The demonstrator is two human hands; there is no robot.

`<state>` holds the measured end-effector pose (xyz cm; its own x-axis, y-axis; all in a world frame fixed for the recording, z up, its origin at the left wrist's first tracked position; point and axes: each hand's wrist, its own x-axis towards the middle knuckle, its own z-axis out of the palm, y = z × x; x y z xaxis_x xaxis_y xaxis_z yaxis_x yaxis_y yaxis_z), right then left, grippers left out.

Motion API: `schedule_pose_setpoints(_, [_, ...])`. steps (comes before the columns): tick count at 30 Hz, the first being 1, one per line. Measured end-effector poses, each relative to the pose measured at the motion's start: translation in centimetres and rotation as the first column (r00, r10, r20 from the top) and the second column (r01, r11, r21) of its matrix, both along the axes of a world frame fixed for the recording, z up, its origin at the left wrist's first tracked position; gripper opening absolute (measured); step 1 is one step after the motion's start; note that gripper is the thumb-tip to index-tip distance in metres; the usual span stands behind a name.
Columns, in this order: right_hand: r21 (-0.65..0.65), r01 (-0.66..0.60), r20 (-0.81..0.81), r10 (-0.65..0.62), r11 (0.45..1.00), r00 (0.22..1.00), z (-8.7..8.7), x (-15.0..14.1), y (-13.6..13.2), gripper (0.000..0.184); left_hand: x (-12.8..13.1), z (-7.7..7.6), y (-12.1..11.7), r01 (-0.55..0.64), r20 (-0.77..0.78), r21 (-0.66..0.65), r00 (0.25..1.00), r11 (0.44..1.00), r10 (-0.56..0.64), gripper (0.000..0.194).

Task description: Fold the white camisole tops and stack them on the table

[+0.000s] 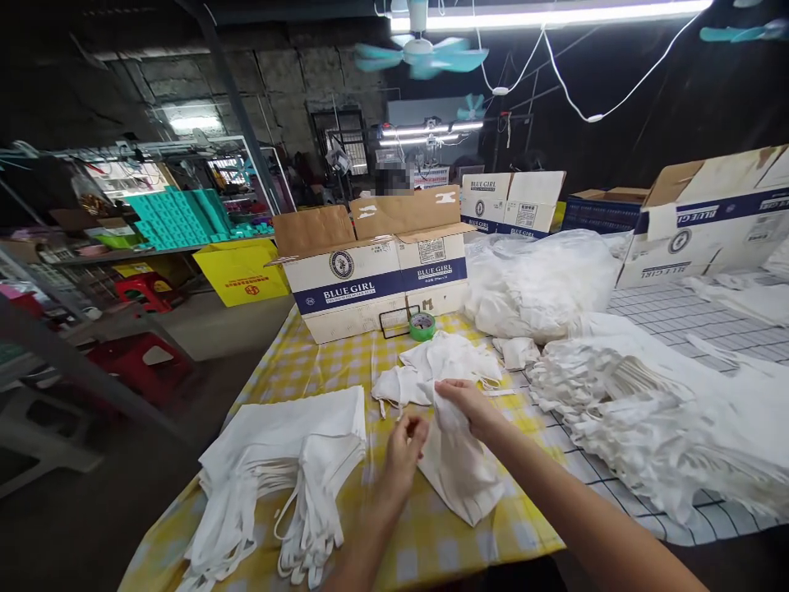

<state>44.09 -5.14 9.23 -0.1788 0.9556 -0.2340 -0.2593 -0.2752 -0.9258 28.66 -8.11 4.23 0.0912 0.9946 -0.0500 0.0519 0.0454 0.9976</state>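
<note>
My right hand is closed in a pinch on the top edge of a white cloth piece that hangs down onto the yellow checked tablecloth. My left hand is beside it, fingers curled at the cloth's left edge. A crumpled heap of white cloth pieces lies just beyond my hands. A neat stack of folded white pieces with straps lies to the left.
A large spread of white strapped pieces covers the right side. A plastic bag of white goods, a green tape roll and open "BLUE GIRL" cartons stand at the back. Red stools stand on the floor at left.
</note>
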Motion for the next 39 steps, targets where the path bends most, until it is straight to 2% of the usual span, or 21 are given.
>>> schedule_pose_setpoints(2, [0.006,-0.03,-0.023,0.03,1.0,0.999,-0.6,-0.8,-0.3,0.033,0.4,-0.9,-0.3,0.07,0.003,-0.027,0.998,0.997,-0.07,0.043])
schedule_pose_setpoints(5, [0.024,-0.073,-0.053,0.074,0.997,0.996,0.0,-1.1,-0.5,0.034,0.6,-1.1,-0.5,0.17,0.016,-0.042,0.985,0.985,-0.169,0.046])
schedule_pose_setpoints(8, [0.054,-0.073,-0.02,0.074,0.996,0.997,1.1,-0.5,-0.5,0.033,-0.1,-0.1,-0.7,0.285,0.05,-0.046,0.958,0.957,-0.283,0.043])
schedule_pose_setpoints(11, [0.089,-0.02,0.079,0.013,0.996,0.997,1.4,1.1,-0.6,0.031,-1.6,1.7,-1.2,0.342,0.21,-0.035,0.921,0.939,-0.328,0.037])
schedule_pose_setpoints(13, [0.107,-0.057,0.163,0.039,0.993,0.986,1.3,2.6,-0.9,0.029,-2.9,3.1,-1.3,0.323,0.323,-0.06,0.902,0.944,-0.288,0.035])
schedule_pose_setpoints(15, [0.121,-0.286,0.325,0.234,0.95,0.916,1.4,4.1,-1.3,0.028,-4.2,4.6,-1.2,0.307,0.375,-0.119,0.895,0.944,-0.243,0.033])
schedule_pose_setpoints(17, [0.137,-0.548,0.495,0.422,0.825,0.759,2.1,5.1,-1.9,0.021,-5.1,6.2,-1.1,0.338,0.386,-0.163,0.886,0.927,-0.255,0.031])
schedule_pose_setpoints(18, [0.166,-0.622,0.533,0.461,0.765,0.709,2.7,5.3,-2.2,0.021,-5.3,7.1,-1.1,0.38,0.375,-0.174,0.879,0.909,-0.295,0.031])
schedule_pose_setpoints(19, [0.218,-0.648,0.523,0.473,0.73,0.709,3.3,5.1,-2.6,0.026,-5.3,8.1,-1.1,0.435,0.35,-0.176,0.866,0.883,-0.356,0.032])
schedule_pose_setpoints(20, [0.288,-0.639,0.479,0.47,0.713,0.741,3.9,4.7,-2.9,0.033,-5.1,9.2,-1.1,0.496,0.31,-0.17,0.847,0.852,-0.432,0.032])
schedule_pose_setpoints(23, [0.445,-0.566,0.268,0.499,0.695,0.824,5.3,1.9,-3.9,0.039,-4.4,13.2,-1.2,0.653,0.106,-0.142,0.757,0.744,-0.645,0.032])
schedule_pose_setpoints(25, [0.466,-0.59,0.17,0.588,0.66,0.791,5.6,-0.2,-4.4,0.038,-4.4,16.1,-1.3,0.71,-0.046,-0.141,0.691,0.69,-0.721,0.032])
schedule_pose_setpoints(27, [0.44,-0.669,0.121,0.698,0.599,0.705,5.6,-1.6,-4.7,0.034,-5.6,18.5,-1.4,0.743,-0.17,-0.169,0.625,0.647,-0.762,0.033])
schedule_pose_setpoints(28, [0.426,-0.701,0.112,0.736,0.572,0.668,5.7,-1.9,-4.8,0.031,-6.6,19.3,-1.5,0.744,-0.216,-0.176,0.61,0.645,-0.762,0.033])
schedule_pose_setpoints(29, [0.414,-0.717,0.114,0.75,0.56,0.652,5.7,-1.8,-4.8,0.029,-7.9,19.9,-1.6,0.729,-0.245,-0.171,0.621,0.663,-0.745,0.033])
schedule_pose_setpoints(31, [0.401,-0.698,0.135,0.715,0.593,0.686,5.9,-0.9,-4.6,0.029,-10.9,20.2,-2.0,0.613,-0.246,-0.071,0.753,0.787,-0.61,0.031])
schedule_pose_setpoints(32, [0.399,-0.678,0.147,0.686,0.618,0.712,6.0,-0.1,-4.4,0.03,-12.3,19.9,-2.2,0.534,-0.214,-0.004,0.825,0.845,-0.522,0.029])
schedule_pose_setpoints(34, [0.383,-0.662,0.166,0.657,0.644,0.735,6.3,1.7,-3.9,0.033,-14.5,18.8,-2.6,0.384,-0.113,0.092,0.921,0.919,-0.374,0.027])
schedule_pose_setpoints(36, [0.353,-0.682,0.199,0.661,0.641,0.724,6.3,3.4,-3.2,0.035,-15.1,17.3,-2.6,0.279,-0.016,0.062,0.96,0.958,-0.279,0.026])
schedule_pose_setpoints(38, [0.318,-0.695,0.289,0.632,0.645,0.719,5.6,4.6,-2.3,0.034,-14.2,15.6,-2.2,0.207,0.074,-0.062,0.976,0.976,-0.203,0.027])
schedule_pose_setpoints(39, [0.303,-0.686,0.381,0.576,0.661,0.723,4.9,5.1,-1.8,0.034,-13.4,14.7,-1.9,0.201,0.116,-0.128,0.976,0.971,-0.187,0.029])
